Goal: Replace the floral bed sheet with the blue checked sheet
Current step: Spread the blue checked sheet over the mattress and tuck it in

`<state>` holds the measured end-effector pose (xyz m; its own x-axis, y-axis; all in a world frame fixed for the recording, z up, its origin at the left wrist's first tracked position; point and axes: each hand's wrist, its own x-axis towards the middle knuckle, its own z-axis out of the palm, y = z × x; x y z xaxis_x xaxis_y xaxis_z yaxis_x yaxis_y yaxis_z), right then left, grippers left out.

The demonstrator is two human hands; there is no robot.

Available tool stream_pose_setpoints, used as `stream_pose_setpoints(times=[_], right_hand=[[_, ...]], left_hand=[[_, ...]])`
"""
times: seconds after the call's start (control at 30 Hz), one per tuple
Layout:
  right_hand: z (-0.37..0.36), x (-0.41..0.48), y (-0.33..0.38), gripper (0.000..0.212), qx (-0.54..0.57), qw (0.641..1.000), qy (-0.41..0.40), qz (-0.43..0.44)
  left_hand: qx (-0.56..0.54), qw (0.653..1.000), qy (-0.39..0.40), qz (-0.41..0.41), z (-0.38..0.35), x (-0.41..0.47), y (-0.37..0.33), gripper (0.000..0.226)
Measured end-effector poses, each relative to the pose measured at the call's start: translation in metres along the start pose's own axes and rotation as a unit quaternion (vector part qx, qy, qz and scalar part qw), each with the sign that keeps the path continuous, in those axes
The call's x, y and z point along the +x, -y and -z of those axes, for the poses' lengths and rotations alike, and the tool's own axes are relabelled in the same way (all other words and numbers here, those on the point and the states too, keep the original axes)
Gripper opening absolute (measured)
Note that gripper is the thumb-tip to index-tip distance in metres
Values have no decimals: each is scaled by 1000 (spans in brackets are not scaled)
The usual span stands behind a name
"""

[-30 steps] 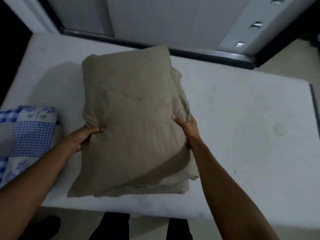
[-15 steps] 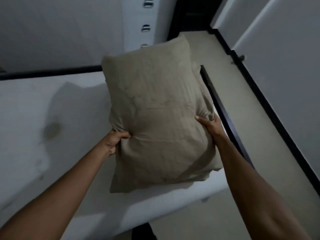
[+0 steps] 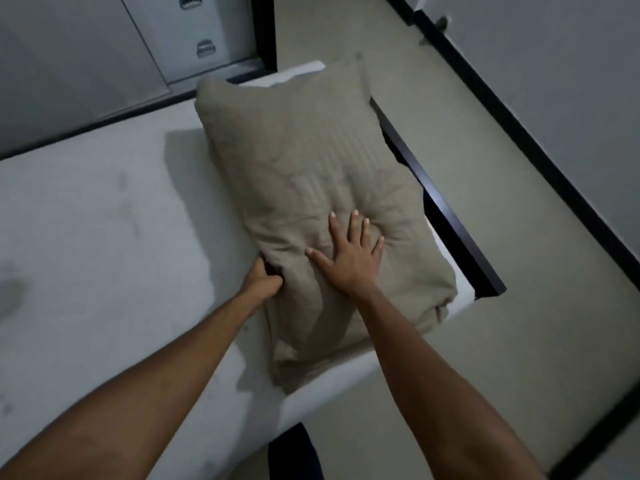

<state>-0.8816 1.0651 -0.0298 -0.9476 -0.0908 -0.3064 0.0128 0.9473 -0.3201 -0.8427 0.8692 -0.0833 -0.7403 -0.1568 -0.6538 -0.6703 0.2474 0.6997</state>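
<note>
A beige pillow (image 3: 304, 174) lies on the bare white mattress (image 3: 104, 237) at its right end, reaching to the mattress corner. My right hand (image 3: 349, 254) lies flat on top of the pillow with fingers spread, pressing it down. My left hand (image 3: 261, 280) grips the pillow's left edge with curled fingers. Neither the floral sheet nor the blue checked sheet is in view.
The dark bed frame (image 3: 446, 216) runs along the mattress's right side. Beyond it is beige floor (image 3: 502, 271), bounded by a wall with black skirting (image 3: 519, 133). A grey wardrobe with handles (image 3: 204, 48) stands behind the bed.
The pillow was carried rightward from the middle of the mattress and set down at its right end. My right hand let go of its edge and now lies flat on top.
</note>
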Motion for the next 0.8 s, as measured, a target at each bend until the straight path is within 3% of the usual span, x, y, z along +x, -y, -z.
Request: stream_pose_setpoints(times=[0.13,0.3,0.4,0.47,0.6,0.8], right_hand=[[-3,-15,26,74,24,996,-85,-4],[-19,-44,88,45,74,986,-124,78],[-61,-69,150,30,151,981,5,121],[-105,-100,208,24,139,975,115,127],[-220,-185,329,20,104,945,259,167],[-392,-324,551,24,92,858,446,236]], left_hand=[[8,999,33,17,46,-22,41,46],[24,997,-54,47,136,-80,132,36],[-20,987,-150,58,194,-135,187,40],[-42,970,-232,61,243,-172,227,41],[-56,926,-360,97,353,-236,332,56],[78,831,-463,298,524,-325,509,105]])
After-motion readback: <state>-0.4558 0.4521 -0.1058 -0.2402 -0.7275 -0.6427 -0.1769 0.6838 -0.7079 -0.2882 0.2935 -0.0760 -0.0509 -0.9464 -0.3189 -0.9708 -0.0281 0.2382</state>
